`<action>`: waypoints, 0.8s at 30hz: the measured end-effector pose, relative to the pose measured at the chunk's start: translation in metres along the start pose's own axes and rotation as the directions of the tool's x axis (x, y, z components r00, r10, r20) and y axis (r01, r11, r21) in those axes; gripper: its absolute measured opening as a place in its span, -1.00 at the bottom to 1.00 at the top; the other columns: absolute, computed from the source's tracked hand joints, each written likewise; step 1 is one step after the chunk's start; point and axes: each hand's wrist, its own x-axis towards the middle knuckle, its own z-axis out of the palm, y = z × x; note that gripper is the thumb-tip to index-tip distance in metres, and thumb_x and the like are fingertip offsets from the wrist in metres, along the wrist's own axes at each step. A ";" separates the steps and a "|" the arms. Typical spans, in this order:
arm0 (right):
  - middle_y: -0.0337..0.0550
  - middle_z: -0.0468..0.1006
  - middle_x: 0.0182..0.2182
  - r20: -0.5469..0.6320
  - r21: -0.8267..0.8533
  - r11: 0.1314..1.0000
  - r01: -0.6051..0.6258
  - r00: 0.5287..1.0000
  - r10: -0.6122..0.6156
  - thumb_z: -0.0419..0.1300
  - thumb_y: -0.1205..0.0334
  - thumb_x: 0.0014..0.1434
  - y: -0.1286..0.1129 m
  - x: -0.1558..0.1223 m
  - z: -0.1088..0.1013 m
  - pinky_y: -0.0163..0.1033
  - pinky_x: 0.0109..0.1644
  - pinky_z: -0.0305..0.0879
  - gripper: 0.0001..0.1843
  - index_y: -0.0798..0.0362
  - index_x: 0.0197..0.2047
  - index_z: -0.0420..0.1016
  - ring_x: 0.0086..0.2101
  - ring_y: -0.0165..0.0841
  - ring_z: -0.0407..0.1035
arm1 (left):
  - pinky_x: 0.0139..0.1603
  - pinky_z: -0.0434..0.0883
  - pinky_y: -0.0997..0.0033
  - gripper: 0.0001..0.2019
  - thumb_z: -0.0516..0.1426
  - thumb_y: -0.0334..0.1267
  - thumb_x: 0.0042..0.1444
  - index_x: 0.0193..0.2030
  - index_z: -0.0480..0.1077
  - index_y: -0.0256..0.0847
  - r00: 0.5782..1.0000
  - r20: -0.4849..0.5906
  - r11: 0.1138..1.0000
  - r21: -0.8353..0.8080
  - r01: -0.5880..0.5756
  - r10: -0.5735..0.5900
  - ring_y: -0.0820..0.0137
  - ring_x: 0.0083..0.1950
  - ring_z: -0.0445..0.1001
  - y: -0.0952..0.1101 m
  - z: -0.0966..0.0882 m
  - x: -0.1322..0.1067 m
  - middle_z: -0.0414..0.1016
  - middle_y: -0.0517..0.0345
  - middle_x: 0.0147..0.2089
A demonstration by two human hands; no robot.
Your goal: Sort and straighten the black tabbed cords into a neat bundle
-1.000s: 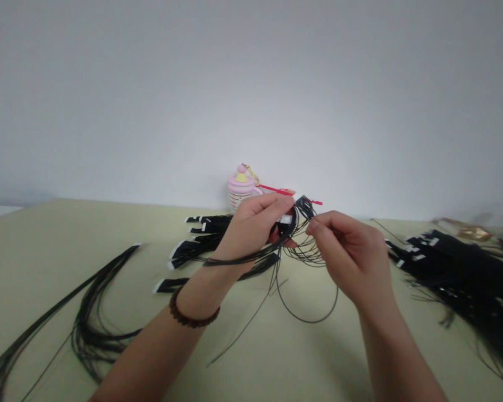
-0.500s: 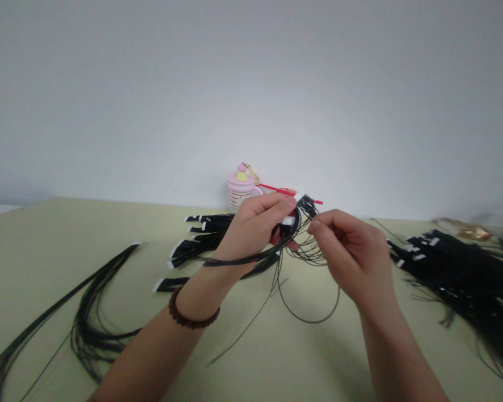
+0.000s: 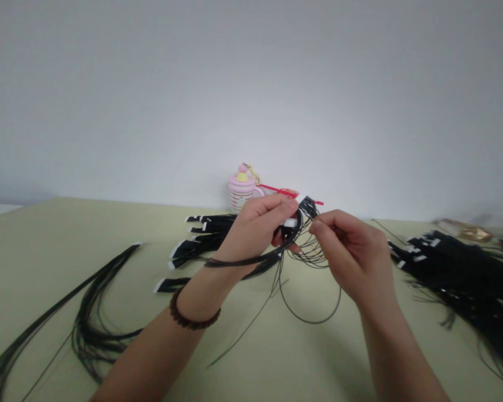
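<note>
My left hand is closed around a bundle of thin black wires with a white connector at its fingers. The bundle loops over that wrist, above a brown bead bracelet. Fanned black wires stick up just past the thumb. To the right, my right hand pinches at the fanned wires with thumb and forefinger; the exact strand is too fine to make out. Loose wire loops hang between the hands over the table.
Several black wire bundles with white ends lie behind my left arm. More loose wires spread at the left. A thick pile of black wires lies right. A pink cup and a red strip are near the wall.
Both hands keep nearly the same place and grip. The fanned wires by my left thumb have shifted very slightly; the rest looks the same.
</note>
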 end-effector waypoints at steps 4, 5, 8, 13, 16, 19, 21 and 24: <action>-0.39 0.19 -0.70 -0.011 -0.008 1.000 -0.013 1.000 0.012 0.12 0.38 0.12 0.000 0.000 0.001 -0.46 -0.61 -0.05 -0.81 0.13 -0.53 0.37 -0.65 -0.61 0.03 | -0.68 0.40 0.57 -0.83 0.11 -0.27 0.06 -0.49 0.40 -0.26 1.000 -0.009 1.000 -0.013 0.004 -0.004 0.57 -0.64 0.21 0.001 0.001 0.000 0.20 0.27 -0.60; -0.39 0.19 -0.70 -0.010 -0.005 1.000 -0.009 1.000 0.009 0.12 0.38 0.12 0.000 0.000 0.001 -0.46 -0.62 -0.06 -0.81 0.13 -0.53 0.37 -0.65 -0.61 0.03 | -0.67 0.41 0.55 -0.84 0.11 -0.27 0.05 -0.50 0.40 -0.26 1.000 -0.009 1.000 -0.019 0.005 -0.005 0.58 -0.64 0.21 0.001 0.001 0.000 0.21 0.27 -0.59; -0.38 0.21 -0.69 -0.001 0.005 1.000 0.006 1.000 -0.006 0.12 0.37 0.12 0.001 -0.001 0.001 -0.47 -0.62 -0.04 -0.82 0.12 -0.52 0.39 -0.65 -0.61 0.05 | -0.66 0.43 0.52 -0.83 0.12 -0.27 0.04 -0.51 0.41 -0.27 1.000 -0.005 0.999 -0.030 0.012 -0.012 0.57 -0.64 0.22 0.001 0.000 0.000 0.23 0.25 -0.59; -0.36 0.30 -0.68 -0.025 -0.020 0.999 0.043 0.999 -0.043 0.17 0.35 0.10 0.002 -0.001 0.003 -0.49 -0.60 0.04 -0.84 0.12 -0.51 0.44 -0.64 -0.61 0.12 | -0.64 0.45 0.50 -0.82 0.13 -0.23 0.03 -0.47 0.44 -0.28 0.998 -0.030 0.999 -0.021 0.046 -0.046 0.51 -0.60 0.33 0.004 -0.001 0.001 0.35 0.15 -0.51; -0.33 0.38 -0.66 -0.034 -0.011 0.999 0.049 0.998 -0.049 0.20 0.31 0.10 0.003 0.000 0.002 -0.49 -0.56 0.12 -0.87 0.11 -0.47 0.50 -0.63 -0.59 0.19 | -0.64 0.45 0.51 -0.83 0.14 -0.23 0.03 -0.46 0.45 -0.29 0.998 -0.051 0.999 -0.035 0.034 -0.035 0.50 -0.60 0.35 0.006 -0.004 0.002 0.39 0.11 -0.48; -0.32 0.43 -0.64 -0.038 0.017 0.999 0.045 0.998 -0.045 0.23 0.30 0.08 0.005 -0.001 0.000 -0.49 -0.55 0.16 -0.90 0.10 -0.44 0.52 -0.62 -0.58 0.24 | -0.62 0.44 0.55 -0.85 0.14 -0.26 0.03 -0.48 0.43 -0.28 0.997 -0.081 0.996 -0.085 -0.014 0.008 0.51 -0.59 0.38 0.009 -0.009 0.003 0.40 0.12 -0.48; -0.33 0.42 -0.64 -0.046 0.021 0.998 0.054 0.998 -0.053 0.24 0.30 0.08 0.007 -0.002 -0.002 -0.50 -0.55 0.16 -0.91 0.09 -0.44 0.52 -0.62 -0.58 0.24 | -0.62 0.44 0.57 -0.86 0.15 -0.29 0.03 -0.48 0.42 -0.29 0.992 -0.125 0.993 -0.115 -0.035 0.021 0.52 -0.59 0.39 0.012 -0.012 0.005 0.42 0.13 -0.47; -0.32 0.43 -0.64 -0.048 0.008 0.998 0.060 0.997 -0.060 0.24 0.31 0.08 0.012 -0.004 -0.004 -0.49 -0.54 0.18 -0.91 0.09 -0.45 0.52 -0.60 -0.57 0.26 | -0.66 0.39 0.63 -0.86 0.11 -0.32 0.07 -0.47 0.39 -0.30 0.976 -0.218 0.987 -0.156 -0.032 -0.003 0.56 -0.66 0.37 0.019 -0.014 0.006 0.39 0.19 -0.53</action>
